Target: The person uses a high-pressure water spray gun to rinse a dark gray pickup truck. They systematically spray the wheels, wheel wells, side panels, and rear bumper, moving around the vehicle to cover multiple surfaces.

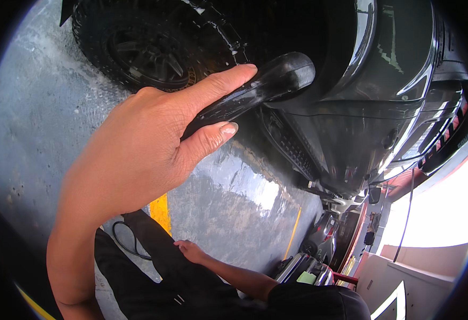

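Note:
My left hand (pixel 150 132) reaches up from the lower left, back of the hand towards me. Its index finger and thumb lie along opposite sides of a long, rounded, glossy black piece (pixel 258 88) with wet streaks; whether this is loose or part of the vehicle cannot be told. Behind it are a tyre and dark alloy wheel (pixel 150 60) and the dark wheel arch, with white streaks on black parts there. My right hand (pixel 190 251) is low, beside my dark-trousered thigh, its fingers partly curled; I cannot tell whether anything is in it.
A dark vehicle's body panel (pixel 338 140) fills the upper right, with a textured side step (pixel 290 144) below. A black cable or hose loop (pixel 132 242) shows near my legs. Yellow lines (pixel 160 212) mark the grey floor (pixel 218 208). Other vehicles (pixel 324 236) stand lower right.

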### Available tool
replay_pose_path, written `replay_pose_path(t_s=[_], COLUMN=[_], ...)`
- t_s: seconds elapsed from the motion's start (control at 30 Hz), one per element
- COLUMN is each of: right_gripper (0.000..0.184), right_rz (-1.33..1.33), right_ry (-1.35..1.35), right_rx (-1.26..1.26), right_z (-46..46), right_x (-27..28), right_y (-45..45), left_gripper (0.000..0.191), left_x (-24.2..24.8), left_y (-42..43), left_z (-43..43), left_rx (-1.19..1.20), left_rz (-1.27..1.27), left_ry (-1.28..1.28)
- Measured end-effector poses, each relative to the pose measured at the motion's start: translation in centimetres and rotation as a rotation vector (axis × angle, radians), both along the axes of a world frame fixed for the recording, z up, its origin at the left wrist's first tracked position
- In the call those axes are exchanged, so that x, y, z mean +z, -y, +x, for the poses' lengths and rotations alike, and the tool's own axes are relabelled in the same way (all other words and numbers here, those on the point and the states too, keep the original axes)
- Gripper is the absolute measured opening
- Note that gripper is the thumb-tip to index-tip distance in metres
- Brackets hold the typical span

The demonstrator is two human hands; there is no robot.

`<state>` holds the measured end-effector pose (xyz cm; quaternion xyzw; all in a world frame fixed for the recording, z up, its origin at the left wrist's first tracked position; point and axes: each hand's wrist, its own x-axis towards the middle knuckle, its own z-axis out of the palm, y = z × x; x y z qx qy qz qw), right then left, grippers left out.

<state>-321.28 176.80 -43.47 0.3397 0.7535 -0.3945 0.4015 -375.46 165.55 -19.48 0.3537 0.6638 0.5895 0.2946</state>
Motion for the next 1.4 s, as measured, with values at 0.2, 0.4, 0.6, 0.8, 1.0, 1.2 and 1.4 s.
replay_pose_path(t_s=[0.2,0.4,0.6,0.8,1.0,1.2,1.4], right_gripper=[0.030,0.031,0.031,0.035,0.035,0.034,0.033], right_rz=[0.015,0.023,0.009,-0.006,-0.023,-0.035,-0.005], right_ry=[0.036,0.066,0.070,0.157,0.123,0.195,0.113], right_rx=[0.042,0.043,0.063,0.134,0.136,0.112,0.250], right_z=[0.1,0.2,-0.2,-1.7,-2.0,-2.7,-2.2], right_x=[-0.1,0.0,0.2,0.9,0.8,1.1,-0.3], right_y=[-0.1,-0.1,0.0,-0.4,-0.5,-0.9,-1.0], left_gripper=[0.060,0.058,0.056,0.055,0.057,0.061,0.059], left_x=[-1.2,-2.2,-2.2,-3.4,-9.2,-14.3,-17.1], left_y=[-0.8,-1.0,0.5,3.6,8.1,12.7,12.8], left_z=[0.4,1.0,-0.2,0.9,-3.3,-3.1,1.5], left_rx=[-0.061,0.213,0.242,0.196,0.896,0.997,0.685], left_rz=[-0.228,0.029,0.030,-0.036,0.504,0.871,0.937], left_ry=[-0.050,-0.058,0.096,0.225,0.371,0.808,0.914])
